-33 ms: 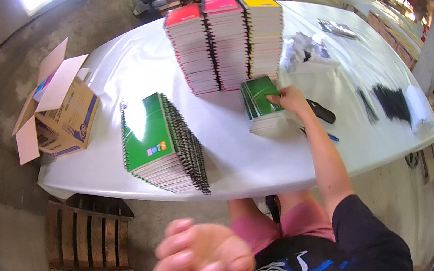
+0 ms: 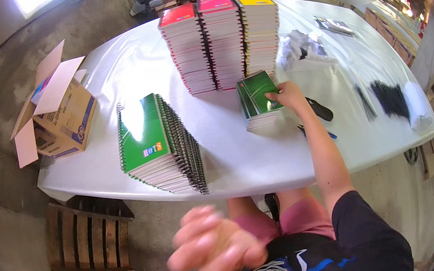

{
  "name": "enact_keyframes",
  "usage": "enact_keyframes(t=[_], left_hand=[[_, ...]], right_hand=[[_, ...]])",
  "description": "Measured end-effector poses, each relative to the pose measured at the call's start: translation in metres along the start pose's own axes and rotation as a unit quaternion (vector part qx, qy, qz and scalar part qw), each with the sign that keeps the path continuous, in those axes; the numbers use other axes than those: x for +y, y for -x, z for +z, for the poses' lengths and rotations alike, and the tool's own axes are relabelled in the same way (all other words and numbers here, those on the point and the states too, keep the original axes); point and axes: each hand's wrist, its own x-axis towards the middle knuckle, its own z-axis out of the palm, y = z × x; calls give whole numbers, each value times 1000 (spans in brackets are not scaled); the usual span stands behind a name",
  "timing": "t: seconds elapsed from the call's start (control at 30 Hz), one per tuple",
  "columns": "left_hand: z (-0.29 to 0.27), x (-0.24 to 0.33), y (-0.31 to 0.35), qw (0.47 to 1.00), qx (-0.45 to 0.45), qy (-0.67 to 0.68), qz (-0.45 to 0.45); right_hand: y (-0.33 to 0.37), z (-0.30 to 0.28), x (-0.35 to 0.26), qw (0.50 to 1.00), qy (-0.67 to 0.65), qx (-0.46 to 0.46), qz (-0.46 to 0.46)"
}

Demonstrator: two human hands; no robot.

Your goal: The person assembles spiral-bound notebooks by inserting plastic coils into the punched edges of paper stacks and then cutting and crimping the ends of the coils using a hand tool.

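My right hand (image 2: 290, 96) reaches over the table with its fingers closed on the near right edge of a green notebook (image 2: 259, 89), on top of a low pile of pages or notebooks. Close to my body, my left hand (image 2: 218, 245) hangs in the air before the table, slightly blurred, fingers loosely curled and apart, with nothing in it. To the left stands a stack of green spiral notebooks (image 2: 142, 135), with black coils along its right side and green ones along its left.
Tall stacks of red (image 2: 189, 53), pink (image 2: 225, 45) and yellow notebooks (image 2: 260, 35) stand behind. An open cardboard box (image 2: 68, 120) is at left. Crumpled plastic (image 2: 302, 51), a black object (image 2: 320, 109), a blue pen (image 2: 331, 134) and black strips (image 2: 389, 100) lie at right. A wooden pallet (image 2: 91, 264) lies below.
My left hand has shifted right and slightly up, its fingers curling a little more. My right hand stays on the green notebook. The whole view has shifted slightly.
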Motion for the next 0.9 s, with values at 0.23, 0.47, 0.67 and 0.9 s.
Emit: enact_keyframes(t=[0.23, 0.47, 0.67, 0.9], left_hand=[[83, -28, 66, 777, -43, 173, -604], [52, -48, 55, 762, -396, 0, -513], [71, -20, 80, 745, -606, -152, -234], [79, -7, 117, 872, -402, -172, -219]], right_hand=[[81, -15, -47, 960, -236, 57, -136], [139, -50, 28, 950, -226, 68, -203], [67, -133, 235, 859, 297, 384, 163], [48, -158, 238, 943, 226, 210, 128]])
